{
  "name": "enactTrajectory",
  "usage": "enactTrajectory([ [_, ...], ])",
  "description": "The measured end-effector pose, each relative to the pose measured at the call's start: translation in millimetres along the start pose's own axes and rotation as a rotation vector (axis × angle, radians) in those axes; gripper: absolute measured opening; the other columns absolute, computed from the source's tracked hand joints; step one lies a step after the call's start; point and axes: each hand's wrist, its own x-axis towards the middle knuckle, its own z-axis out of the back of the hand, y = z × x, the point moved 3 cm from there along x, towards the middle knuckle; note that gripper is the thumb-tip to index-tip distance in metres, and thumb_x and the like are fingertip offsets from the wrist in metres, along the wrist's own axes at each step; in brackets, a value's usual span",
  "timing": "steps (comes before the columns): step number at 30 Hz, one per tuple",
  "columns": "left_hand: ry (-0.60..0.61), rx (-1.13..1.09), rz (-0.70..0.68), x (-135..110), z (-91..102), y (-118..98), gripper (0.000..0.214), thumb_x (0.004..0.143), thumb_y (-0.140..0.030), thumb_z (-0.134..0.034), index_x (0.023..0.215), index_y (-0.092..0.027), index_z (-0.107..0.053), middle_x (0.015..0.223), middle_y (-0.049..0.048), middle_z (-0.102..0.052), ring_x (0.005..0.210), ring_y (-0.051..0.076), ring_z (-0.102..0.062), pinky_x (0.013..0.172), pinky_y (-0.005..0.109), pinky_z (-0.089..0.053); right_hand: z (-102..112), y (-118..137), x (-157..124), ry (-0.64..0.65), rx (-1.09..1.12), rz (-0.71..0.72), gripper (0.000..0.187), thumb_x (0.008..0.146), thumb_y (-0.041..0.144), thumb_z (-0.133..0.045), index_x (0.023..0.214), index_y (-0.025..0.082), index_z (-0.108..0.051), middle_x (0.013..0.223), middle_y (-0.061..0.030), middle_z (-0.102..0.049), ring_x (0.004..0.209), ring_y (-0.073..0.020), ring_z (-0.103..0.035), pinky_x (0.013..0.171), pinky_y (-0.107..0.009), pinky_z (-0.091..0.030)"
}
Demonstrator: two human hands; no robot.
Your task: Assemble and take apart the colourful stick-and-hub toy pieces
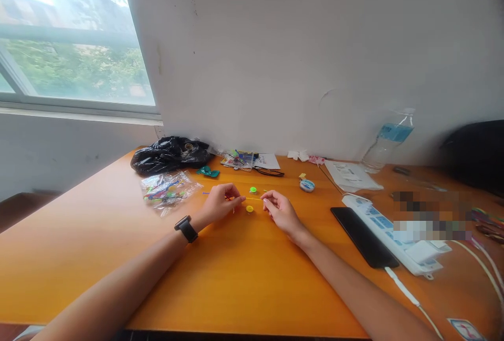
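A thin yellow strip [253, 198] stretches between my two hands just above the wooden table. My left hand [222, 203], with a black watch on the wrist, is closed with thumb and finger pinched at the strip's left end. At the other end, the fingers of my right hand [280, 211] are pinched on it too. A small green round piece [253, 190] lies behind the strip, and a yellow round piece [249, 209] lies in front of it. Part of a blue stick [206, 193] shows beside my left hand. Whatever lies inside my left palm is mostly hidden.
Left of my hands lies a clear bag of colourful parts [167, 192], before a black plastic bag [171, 155]. A round tin [307, 185] sits behind my right hand. Farther right are a phone [364, 236], a power strip [388, 231] and a water bottle [388, 141].
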Motion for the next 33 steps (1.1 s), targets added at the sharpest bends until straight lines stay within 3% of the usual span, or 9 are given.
enactTrajectory([
  [6, 0.03, 0.237, -0.122, 0.3, -0.8, 5.7, 0.008, 0.089, -0.027, -0.068, 0.094, -0.022, -0.068, 0.084, 0.0032, -0.075, 0.075, 0.02, -0.066, 0.066, 0.028, -0.046, -4.9, -5.1, 3.0, 0.088, 0.015, -0.088, 0.019, 0.08, 0.035, -0.063, 0.091, 0.02, -0.062, 0.065, 0.0025, -0.061, 0.05, -0.0106, -0.044, 0.049, -0.024, -0.03],
  [10, 0.045, 0.457, -0.272, -0.8, -1.1, 6.0, 0.005, 0.086, -0.022, -0.07, 0.089, -0.022, -0.067, 0.078, 0.0024, -0.072, 0.081, 0.022, -0.062, 0.072, 0.031, -0.043, -4.3, 0.9, 2.3, 0.12, 0.094, -0.17, 0.019, 0.075, 0.032, -0.062, 0.088, 0.018, -0.063, 0.062, 0.0031, -0.062, 0.044, -0.0077, -0.038, 0.046, -0.023, -0.024],
  [15, 0.076, 0.557, -0.371, -1.0, -2.0, 4.7, 0.003, 0.089, -0.02, -0.068, 0.091, -0.022, -0.069, 0.083, 0.0053, -0.071, 0.089, 0.025, -0.059, 0.078, 0.035, -0.043, -3.1, 7.2, 1.6, 0.121, 0.149, -0.217, 0.02, 0.072, 0.032, -0.064, 0.085, 0.017, -0.064, 0.061, 0.0021, -0.064, 0.043, -0.0063, -0.036, 0.046, -0.022, -0.021],
  [22, 0.102, 0.533, -0.427, -0.4, 4.1, -1.3, 0.018, 0.104, -0.028, -0.054, 0.105, -0.023, -0.071, 0.103, 0.0088, -0.072, 0.103, 0.028, -0.058, 0.092, 0.039, -0.045, -0.5, 8.3, 2.8, 0.094, 0.198, -0.214, 0.023, 0.07, 0.034, -0.067, 0.085, 0.017, -0.065, 0.063, 0.0003, -0.066, 0.045, -0.0066, -0.036, 0.046, -0.021, -0.019],
  [26, 0.023, 0.45, -0.404, -0.7, 6.2, -4.4, 0.027, 0.109, -0.031, -0.045, 0.115, -0.022, -0.07, 0.104, 0.0097, -0.072, 0.102, 0.026, -0.059, 0.093, 0.04, -0.046, -1.6, 8.8, 2.4, 0.14, 0.192, -0.209, 0.023, 0.071, 0.036, -0.069, 0.085, 0.017, -0.066, 0.063, -0.0004, -0.067, 0.045, -0.0069, -0.035, 0.046, -0.022, -0.019],
  [28, 0.022, 0.427, -0.418, -2.7, 2.4, -7.3, 0.023, 0.106, -0.034, -0.052, 0.115, -0.022, -0.07, 0.101, 0.0097, -0.072, 0.1, 0.027, -0.059, 0.09, 0.039, -0.047, -3.0, 8.3, 2.3, 0.171, 0.172, -0.196, 0.025, 0.071, 0.037, -0.07, 0.086, 0.017, -0.066, 0.062, -0.0005, -0.067, 0.045, -0.0071, -0.036, 0.047, -0.022, -0.02],
  [31, 0.119, 0.418, -0.486, -7.7, -9.0, -12.1, 0.02, 0.098, -0.035, -0.068, 0.112, -0.022, -0.073, 0.099, 0.0097, -0.073, 0.1, 0.028, -0.059, 0.09, 0.04, -0.047, -3.6, 6.1, 2.7, 0.18, 0.131, -0.189, 0.026, 0.072, 0.037, -0.071, 0.088, 0.017, -0.067, 0.062, -0.0005, -0.067, 0.045, -0.0074, -0.037, 0.047, -0.023, -0.022],
  [33, 0.174, 0.412, -0.509, -10.1, -15.8, -13.5, 0.019, 0.097, -0.033, -0.068, 0.112, -0.023, -0.075, 0.099, 0.0097, -0.074, 0.1, 0.028, -0.059, 0.091, 0.04, -0.047, -3.1, 4.3, 3.2, 0.174, 0.1, -0.191, 0.025, 0.073, 0.036, -0.07, 0.088, 0.017, -0.068, 0.062, -0.0007, -0.067, 0.046, -0.0079, -0.038, 0.047, -0.023, -0.023],
])
